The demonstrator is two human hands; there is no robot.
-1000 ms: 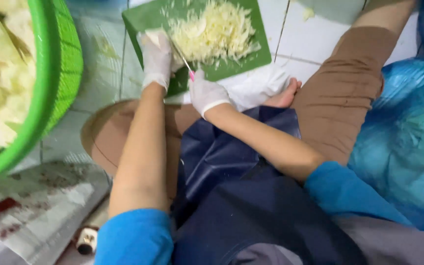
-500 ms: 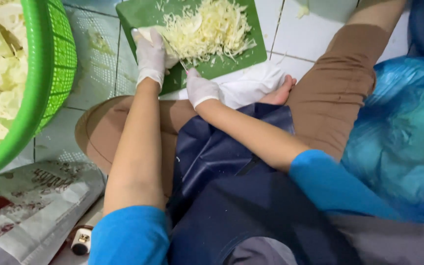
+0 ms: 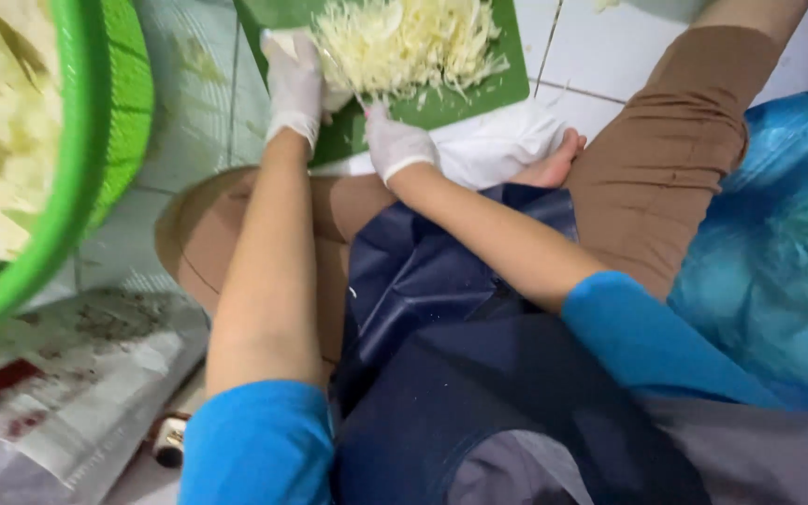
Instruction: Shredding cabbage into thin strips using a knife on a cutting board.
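At far left, a green basket (image 3: 95, 178) full of pale cabbage pieces, now larger in view than a second ago. Next, the gloved left hand (image 3: 296, 84), fingers curled down on a cabbage wedge (image 3: 284, 42) at the left edge of the green cutting board (image 3: 493, 89), nearer the top of the view than before. Then the gloved right hand (image 3: 395, 145), clenched around a knife (image 3: 343, 79), only partly seen. Shredded cabbage (image 3: 404, 42) heaped mid-board, pile wider, so slicing apparently well advanced. At right, a blue plastic bag (image 3: 778, 243).
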